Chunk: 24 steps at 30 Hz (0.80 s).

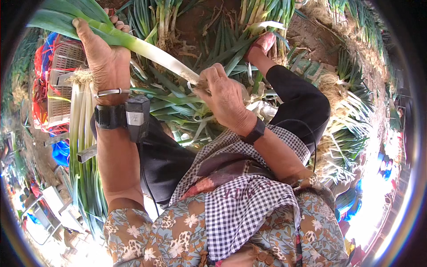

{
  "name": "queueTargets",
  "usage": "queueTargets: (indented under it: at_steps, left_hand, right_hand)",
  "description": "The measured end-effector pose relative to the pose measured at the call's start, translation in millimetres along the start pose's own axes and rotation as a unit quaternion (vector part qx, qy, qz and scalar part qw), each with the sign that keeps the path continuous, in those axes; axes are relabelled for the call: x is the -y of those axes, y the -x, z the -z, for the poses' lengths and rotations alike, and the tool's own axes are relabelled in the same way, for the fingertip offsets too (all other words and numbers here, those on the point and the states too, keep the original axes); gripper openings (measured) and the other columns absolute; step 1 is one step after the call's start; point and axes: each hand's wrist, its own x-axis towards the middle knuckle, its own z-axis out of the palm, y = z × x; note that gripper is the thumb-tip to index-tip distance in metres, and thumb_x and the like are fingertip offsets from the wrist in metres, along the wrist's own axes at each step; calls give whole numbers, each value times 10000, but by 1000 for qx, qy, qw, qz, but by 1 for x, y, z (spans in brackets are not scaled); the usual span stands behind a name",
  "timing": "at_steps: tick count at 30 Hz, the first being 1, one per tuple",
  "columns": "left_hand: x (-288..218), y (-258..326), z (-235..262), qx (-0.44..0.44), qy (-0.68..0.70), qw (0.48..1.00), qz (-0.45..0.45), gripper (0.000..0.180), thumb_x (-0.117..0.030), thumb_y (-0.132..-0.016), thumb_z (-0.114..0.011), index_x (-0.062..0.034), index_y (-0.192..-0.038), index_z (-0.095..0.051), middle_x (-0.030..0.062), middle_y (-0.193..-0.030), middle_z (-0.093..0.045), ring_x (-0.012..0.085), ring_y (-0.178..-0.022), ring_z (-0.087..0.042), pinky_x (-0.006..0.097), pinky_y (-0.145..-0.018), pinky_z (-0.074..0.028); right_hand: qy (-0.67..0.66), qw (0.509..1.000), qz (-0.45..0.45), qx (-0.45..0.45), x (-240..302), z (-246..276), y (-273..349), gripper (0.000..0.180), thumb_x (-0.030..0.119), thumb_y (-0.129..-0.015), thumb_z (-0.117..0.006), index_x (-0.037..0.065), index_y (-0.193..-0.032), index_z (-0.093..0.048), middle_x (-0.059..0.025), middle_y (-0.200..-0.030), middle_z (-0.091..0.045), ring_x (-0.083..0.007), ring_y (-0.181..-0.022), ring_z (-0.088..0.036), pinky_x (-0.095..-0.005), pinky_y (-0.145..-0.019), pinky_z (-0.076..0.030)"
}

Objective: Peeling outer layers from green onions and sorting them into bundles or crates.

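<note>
- Nearest: black-and-white checked cloth (249,209) over the lap; a thin dark cable (151,187) hangs by the left forearm. Snag risk, I judge, if the arm swings wide and catches a leaf or bar.
- Left hand (106,62): wrapped round the leek (162,55) where green leaves meet white stalk, thumb on the near side. Too tight a squeeze could crease or split the leaves.
- Right hand (224,95): fingers curled in at the root end; whether they pinch loose skin or the stalk itself, cannot tell. A hard pull there might tear sound layers or slip off.
- Leek position: slanting between both hands, above the loose leaves (178,104).
- Room: gap between the forearms over the lap looks usable. Left edge is tight: standing leek bundle (82,133) and metal bar (86,153) just beside the forearm. Right edge: bent knee (311,102).
- Farther: pale crate (66,80) at left, upright bundles (167,22) ahead; long leaf tips could brush either on a wide turn.
</note>
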Motion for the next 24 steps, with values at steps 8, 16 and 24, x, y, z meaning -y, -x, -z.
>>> queueTargets:
  at_steps: [8, 16, 24]
  left_hand:
    - [6, -2, 9, -33, 39, 995, 88, 503, -478, -798, -711, -60, -1025, -547, 48, -915, -546, 184, -762, -464, 354, -692, -393]
    - [4, 5, 8, -64, 24, 994, 88, 480, -439, -795, -738, -57, -1002, -536, 49, -868, -515, 177, -763, -465, 327, -695, -402]
    - [-4, -1, 7, -56, 119, 981, 144, 429, -296, -788, -787, -38, -998, -516, 60, -856, -503, 190, -784, -500, 332, -727, -439]
  right_hand:
    - [31, 999, -28, 19, -12, -3, -4, 236, 142, -825, -659, 59, -960, -485, -127, -900, -508, -356, -808, -595, -453, -661, -471]
    - [35, 999, 8, 17, -1, 0, -9, 207, 147, -835, -652, 55, -943, -502, -136, -925, -526, -373, -766, -605, -445, -662, -490]
    - [46, 994, 93, -36, -18, 11, -18, 190, 136, -829, -685, 40, -863, -524, -87, -811, -535, -282, -707, -622, -386, -568, -486]
